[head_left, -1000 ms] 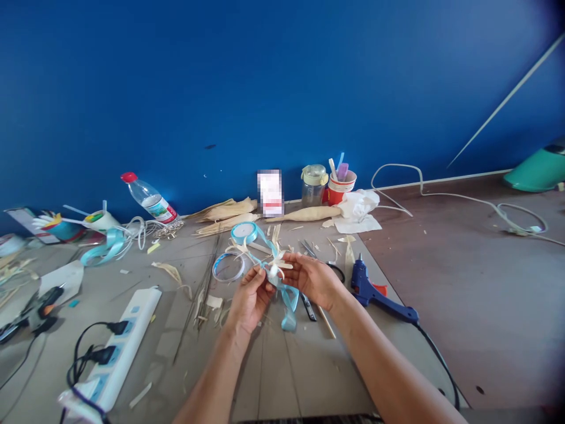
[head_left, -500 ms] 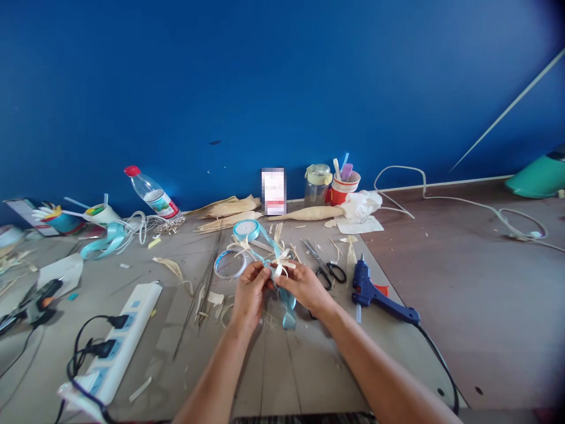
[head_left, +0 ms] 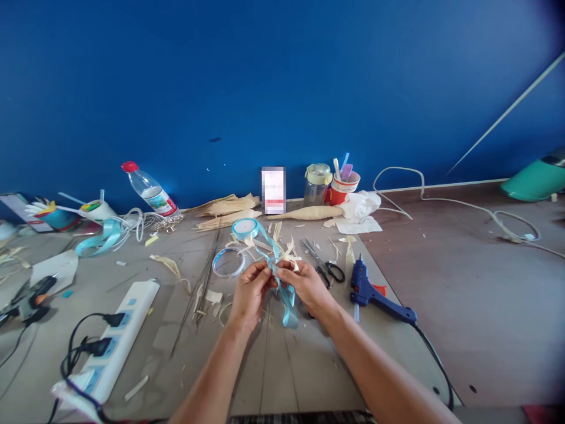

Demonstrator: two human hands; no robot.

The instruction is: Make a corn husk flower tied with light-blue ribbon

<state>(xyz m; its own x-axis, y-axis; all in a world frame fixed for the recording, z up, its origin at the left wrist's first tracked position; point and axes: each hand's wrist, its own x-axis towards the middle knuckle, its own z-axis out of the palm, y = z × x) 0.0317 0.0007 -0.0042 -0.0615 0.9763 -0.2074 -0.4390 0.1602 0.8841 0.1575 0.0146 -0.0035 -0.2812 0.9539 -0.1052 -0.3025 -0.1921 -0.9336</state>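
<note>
My left hand [head_left: 248, 292] and my right hand [head_left: 308, 287] meet over the middle of the grey mat [head_left: 282, 365], fingers pinched. Between them they grip a small bundle of pale husk strips [head_left: 289, 255] wrapped with light blue ribbon [head_left: 288, 300]. One ribbon end hangs down below my hands. The other end runs back to a ribbon spool [head_left: 245, 228] lying just behind. A clear tape ring [head_left: 228, 262] lies left of my left hand, and scissors [head_left: 325, 266] lie right of my right hand.
A blue glue gun [head_left: 375, 292] with its black cord lies at the right. A white power strip [head_left: 115, 338] with plugs sits front left. A water bottle [head_left: 150, 194], corn husks [head_left: 227, 211], a jar [head_left: 315, 184], a red cup [head_left: 342, 187] and tissue [head_left: 358, 209] line the blue wall.
My hands have drawn closer together and lower, closing round the ribbon and husk bundle. The right hand has moved off the scissors, which now show fully.
</note>
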